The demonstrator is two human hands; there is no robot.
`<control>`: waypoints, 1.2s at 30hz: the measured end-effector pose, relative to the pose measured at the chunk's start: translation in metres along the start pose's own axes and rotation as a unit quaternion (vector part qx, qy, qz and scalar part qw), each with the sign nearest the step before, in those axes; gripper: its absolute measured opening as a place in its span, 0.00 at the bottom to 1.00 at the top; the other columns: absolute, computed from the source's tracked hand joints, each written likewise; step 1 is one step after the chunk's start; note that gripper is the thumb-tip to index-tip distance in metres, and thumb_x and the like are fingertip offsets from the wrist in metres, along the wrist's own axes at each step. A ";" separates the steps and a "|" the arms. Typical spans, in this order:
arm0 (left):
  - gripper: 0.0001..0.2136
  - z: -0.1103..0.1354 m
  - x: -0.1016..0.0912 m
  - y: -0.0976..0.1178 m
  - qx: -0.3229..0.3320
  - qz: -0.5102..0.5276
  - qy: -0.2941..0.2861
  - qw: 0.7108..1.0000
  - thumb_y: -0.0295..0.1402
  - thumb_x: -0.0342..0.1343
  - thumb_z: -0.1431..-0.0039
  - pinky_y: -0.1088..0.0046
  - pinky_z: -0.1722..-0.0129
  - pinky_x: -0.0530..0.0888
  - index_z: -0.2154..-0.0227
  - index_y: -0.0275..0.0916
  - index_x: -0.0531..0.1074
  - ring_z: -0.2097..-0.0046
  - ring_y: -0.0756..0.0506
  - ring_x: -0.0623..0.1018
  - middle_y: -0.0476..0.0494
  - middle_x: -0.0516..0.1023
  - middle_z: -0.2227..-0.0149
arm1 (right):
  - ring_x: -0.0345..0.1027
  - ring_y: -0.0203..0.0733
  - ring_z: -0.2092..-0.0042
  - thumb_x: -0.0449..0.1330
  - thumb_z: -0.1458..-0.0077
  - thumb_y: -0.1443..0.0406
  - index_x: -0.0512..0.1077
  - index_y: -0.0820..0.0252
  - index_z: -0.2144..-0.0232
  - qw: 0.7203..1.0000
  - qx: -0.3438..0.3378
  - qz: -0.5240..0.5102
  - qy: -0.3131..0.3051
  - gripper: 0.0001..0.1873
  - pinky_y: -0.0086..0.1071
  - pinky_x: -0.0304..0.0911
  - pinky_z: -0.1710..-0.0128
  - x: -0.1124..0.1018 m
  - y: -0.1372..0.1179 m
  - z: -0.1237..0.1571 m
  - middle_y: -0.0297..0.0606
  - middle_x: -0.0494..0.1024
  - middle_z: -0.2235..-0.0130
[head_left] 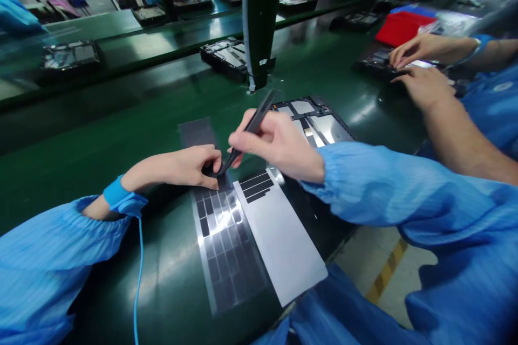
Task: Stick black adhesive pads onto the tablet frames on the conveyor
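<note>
My right hand (pixel 279 143) is closed around black tweezers (pixel 253 126), whose tips point down at the top of a shiny sheet of dark rectangular stickers (pixel 226 242). My left hand (pixel 182 166) rests on that sheet's upper edge, fingers curled and pressing it down beside the tweezer tips. A pale sheet (pixel 283 237) with a few black strips near its top lies just right of the sticker sheet. Behind my right hand lies an open black device frame (pixel 319 118).
A co-worker's two hands (pixel 421 67) work on another black tray at the right, near a red sheet (pixel 400 27). A dark post (pixel 259 16) stands ahead. Black trays (pixel 226 56) sit on the green belt (pixel 121 118). More people sit at the far side.
</note>
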State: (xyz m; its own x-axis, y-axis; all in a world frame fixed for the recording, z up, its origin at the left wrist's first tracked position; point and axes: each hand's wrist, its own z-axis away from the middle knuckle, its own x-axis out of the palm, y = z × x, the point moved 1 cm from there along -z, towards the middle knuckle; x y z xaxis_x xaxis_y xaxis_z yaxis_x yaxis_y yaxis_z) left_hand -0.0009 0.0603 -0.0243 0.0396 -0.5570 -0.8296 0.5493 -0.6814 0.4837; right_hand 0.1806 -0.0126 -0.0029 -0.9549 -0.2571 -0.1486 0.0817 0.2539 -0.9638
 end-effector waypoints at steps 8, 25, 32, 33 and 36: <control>0.09 -0.019 0.007 0.053 -0.011 -0.004 0.325 0.945 0.38 0.48 0.43 0.71 0.67 0.66 0.73 0.38 0.65 0.68 0.47 0.70 0.47 0.71 0.71 | 0.60 0.27 0.85 0.54 0.44 0.57 0.60 0.63 0.74 0.989 0.122 0.044 0.064 0.15 0.21 0.58 0.88 -0.074 0.024 0.016 0.29 0.67 0.83; 0.11 -0.044 0.055 0.064 0.150 0.012 0.354 0.923 0.23 0.51 0.48 0.68 0.62 0.67 0.73 0.40 0.52 0.60 0.46 0.71 0.41 0.69 0.60 | 0.58 0.30 0.90 0.50 0.40 0.60 0.54 0.60 0.76 0.979 0.130 0.108 0.112 0.14 0.21 0.51 0.94 -0.070 0.046 0.001 0.26 0.63 0.88; 0.11 -0.043 0.056 0.065 0.181 0.017 0.345 0.921 0.22 0.51 0.48 0.67 0.61 0.68 0.74 0.40 0.52 0.58 0.45 0.71 0.41 0.71 0.59 | 0.59 0.31 0.90 0.49 0.40 0.61 0.54 0.59 0.75 0.974 0.126 0.132 0.131 0.14 0.22 0.52 0.94 -0.069 0.047 0.002 0.25 0.63 0.88; 0.11 -0.043 0.056 0.065 0.185 0.020 0.343 0.921 0.22 0.50 0.47 0.67 0.61 0.68 0.74 0.40 0.52 0.58 0.45 0.71 0.41 0.71 0.59 | 0.59 0.31 0.90 0.49 0.40 0.61 0.54 0.59 0.75 0.973 0.126 0.136 0.134 0.14 0.22 0.52 0.94 -0.068 0.046 0.002 0.25 0.63 0.88; 0.11 -0.044 0.055 0.066 0.196 0.016 0.330 0.923 0.20 0.49 0.47 0.65 0.59 0.68 0.75 0.40 0.53 0.56 0.45 0.69 0.41 0.72 0.59 | 0.58 0.30 0.90 0.50 0.40 0.60 0.55 0.60 0.76 0.972 0.126 0.146 0.137 0.14 0.22 0.52 0.94 -0.068 0.046 0.003 0.25 0.63 0.88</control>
State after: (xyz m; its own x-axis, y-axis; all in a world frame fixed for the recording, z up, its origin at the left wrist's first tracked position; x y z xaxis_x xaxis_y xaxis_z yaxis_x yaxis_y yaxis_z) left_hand 0.0740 0.0054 -0.0504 0.6216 -0.2569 -0.7400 0.1995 -0.8616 0.4667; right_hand 0.2500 0.0141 -0.0378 -0.9182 0.0571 -0.3919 0.3941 0.0333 -0.9185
